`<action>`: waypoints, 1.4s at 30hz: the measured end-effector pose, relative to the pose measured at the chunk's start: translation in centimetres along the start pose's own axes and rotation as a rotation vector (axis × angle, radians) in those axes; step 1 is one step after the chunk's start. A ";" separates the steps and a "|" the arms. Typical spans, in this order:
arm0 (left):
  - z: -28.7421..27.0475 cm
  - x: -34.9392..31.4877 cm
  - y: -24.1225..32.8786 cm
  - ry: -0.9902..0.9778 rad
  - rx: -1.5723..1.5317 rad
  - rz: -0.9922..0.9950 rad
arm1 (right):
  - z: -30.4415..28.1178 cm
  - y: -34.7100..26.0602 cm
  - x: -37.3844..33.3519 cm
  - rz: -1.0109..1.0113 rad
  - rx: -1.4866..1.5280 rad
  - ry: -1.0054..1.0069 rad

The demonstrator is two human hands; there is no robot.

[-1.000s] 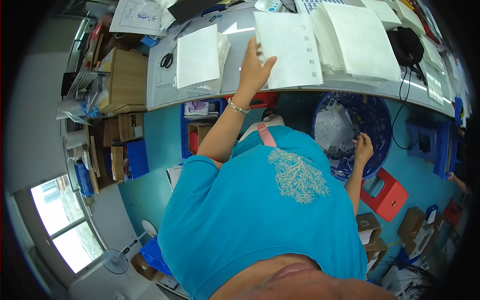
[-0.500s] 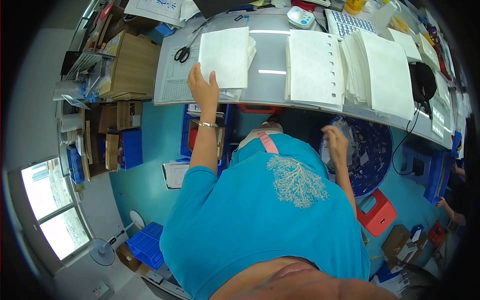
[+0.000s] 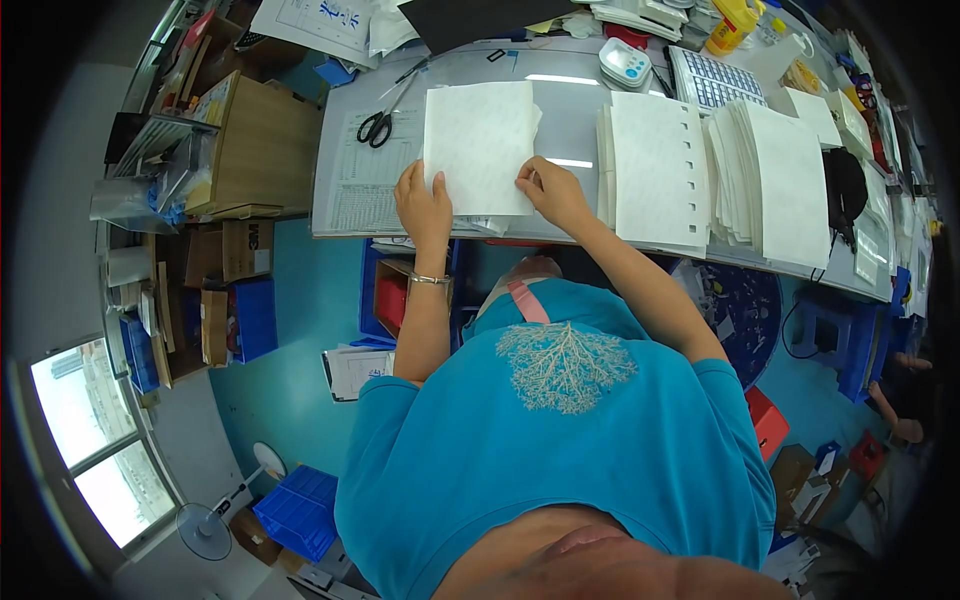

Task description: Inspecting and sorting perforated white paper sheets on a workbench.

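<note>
A stack of white sheets (image 3: 482, 140) lies on the grey table in front of me. My left hand (image 3: 425, 205) rests at its lower left edge, fingers stretched up along the side and thumb apart on top. At the right edge, my right hand (image 3: 553, 192) is closed in a pinch on a sheet's edge; how many sheets it pinches is hidden. Left of the stack lie black-handled scissors (image 3: 376, 128) on a printed paper (image 3: 375, 190). A second stack of sheets with punched slots (image 3: 655, 170) and a fanned stack (image 3: 790, 185) lie to the right.
A small white scale (image 3: 625, 62), a white gridded tray (image 3: 715, 78) and a yellow bottle (image 3: 735, 25) stand at the back right. Below the table's right side is a round blue bin (image 3: 745, 320) with scraps. Wooden cabinets (image 3: 262, 145) stand at the left.
My right hand has come up from above the bin to the stack's right edge and pinches there. The left hand stays at the stack's left edge; the whole view has shifted.
</note>
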State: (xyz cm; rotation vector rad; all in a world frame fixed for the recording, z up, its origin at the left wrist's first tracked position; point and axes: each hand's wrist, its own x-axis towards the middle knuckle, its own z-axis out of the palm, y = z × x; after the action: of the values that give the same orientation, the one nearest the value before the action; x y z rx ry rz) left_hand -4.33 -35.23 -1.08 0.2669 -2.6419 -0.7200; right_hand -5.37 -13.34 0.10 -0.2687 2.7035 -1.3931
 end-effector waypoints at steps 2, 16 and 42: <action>-0.1 0.2 -0.6 0.011 -0.028 0.006 | 0.3 0.2 0.1 0.014 0.014 -0.006; -0.5 3.7 -3.3 -0.061 -0.200 -0.135 | 1.0 -0.3 0.8 0.086 0.032 -0.053; -1.3 2.1 -1.7 -0.241 -0.332 -0.037 | 2.2 1.6 1.7 0.173 0.109 0.161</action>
State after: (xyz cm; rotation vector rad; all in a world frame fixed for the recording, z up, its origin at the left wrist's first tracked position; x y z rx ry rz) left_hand -5.60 -37.82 -0.26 0.1423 -2.6827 -1.2546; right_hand -6.84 -14.52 -2.49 0.0872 2.6839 -1.5646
